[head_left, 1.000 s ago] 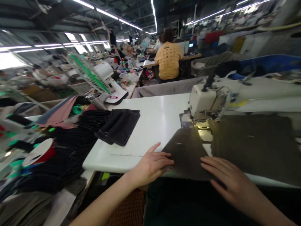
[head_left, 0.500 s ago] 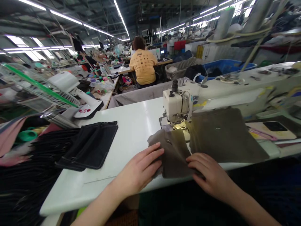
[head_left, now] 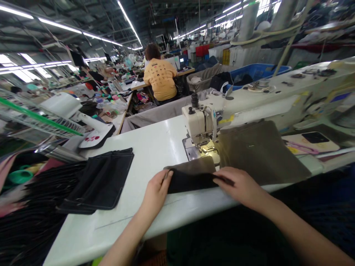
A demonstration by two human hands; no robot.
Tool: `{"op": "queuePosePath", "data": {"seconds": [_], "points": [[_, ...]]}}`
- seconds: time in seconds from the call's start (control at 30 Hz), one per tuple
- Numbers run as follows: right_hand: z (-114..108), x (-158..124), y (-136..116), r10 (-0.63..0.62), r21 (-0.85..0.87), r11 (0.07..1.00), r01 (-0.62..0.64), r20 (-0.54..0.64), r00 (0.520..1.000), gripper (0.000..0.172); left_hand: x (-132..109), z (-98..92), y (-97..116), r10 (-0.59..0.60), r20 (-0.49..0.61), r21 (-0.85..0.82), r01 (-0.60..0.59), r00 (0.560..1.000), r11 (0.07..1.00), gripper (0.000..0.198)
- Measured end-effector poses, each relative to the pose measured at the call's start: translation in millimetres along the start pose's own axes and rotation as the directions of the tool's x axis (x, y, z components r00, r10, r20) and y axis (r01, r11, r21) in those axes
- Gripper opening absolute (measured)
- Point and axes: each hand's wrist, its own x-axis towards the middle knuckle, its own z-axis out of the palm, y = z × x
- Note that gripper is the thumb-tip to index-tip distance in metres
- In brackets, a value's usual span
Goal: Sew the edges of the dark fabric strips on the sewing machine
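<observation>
On the white sewing table a grey-brown fabric piece lies under the head of a cream sewing machine. Its near-left flap is folded back on itself, showing a darker underside. My left hand pinches the left end of that fold with closed fingers. My right hand grips the fold's right end, fingers curled over the cloth.
A stack of black denim pieces lies left on the table, with a larger dark pile beyond the edge. A white desk fan stands at the back left. A person in a yellow shirt sits ahead. A phone lies right.
The near-left flap of the fabric has gone from flat to folded back toward the needle. Both hands moved from resting flat on it to gripping the fold's ends. The view shifted right.
</observation>
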Motion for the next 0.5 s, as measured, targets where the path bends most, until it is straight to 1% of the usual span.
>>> {"op": "queuePosePath", "data": {"seconds": [0.03,0.07,0.1,0.17,0.2,0.23,0.3,0.37,0.5], "points": [[3,7,2,0.112,0.023,0.994,-0.111,-0.049,0.992,0.019,7,2.8,-2,-0.071,-0.017,0.03,0.072,0.997,0.997,0.037],[5,13,3,0.212,0.04,0.977,-0.21,-0.088,0.973,0.024,12,5.2,-3,-0.115,-0.03,0.059,0.116,0.993,0.991,0.038],[8,18,5,0.293,0.057,0.956,-0.288,-0.121,0.948,0.032,16,7.0,-5,-0.134,-0.037,0.08,0.136,0.99,0.987,0.039],[14,23,6,0.383,0.118,0.923,-0.367,-0.175,0.907,0.046,19,8.7,-7,-0.133,-0.046,0.095,0.137,0.99,0.986,0.039],[17,23,6,0.405,0.164,0.911,-0.378,-0.191,0.894,0.05,19,8.9,-7,-0.13,-0.051,0.095,0.134,0.99,0.986,0.039],[18,22,6,0.42,0.211,0.9,-0.381,-0.195,0.886,0.049,18,8.7,-8,-0.13,-0.053,0.091,0.134,0.99,0.987,0.039],[20,18,5,0.434,0.284,0.882,-0.376,-0.177,0.883,0.041,16,8.1,-9,-0.142,-0.063,0.082,0.146,0.988,0.986,0.04],[18,15,4,0.435,0.305,0.875,-0.376,-0.154,0.887,0.029,15,7.7,-10,-0.16,-0.078,0.068,0.165,0.984,0.984,0.042],[13,18,4,0.396,0.222,0.902,-0.369,-0.087,0.914,0.01,15,6.9,-11,-0.204,-0.1,0.048,0.21,0.974,0.977,0.044]]}}
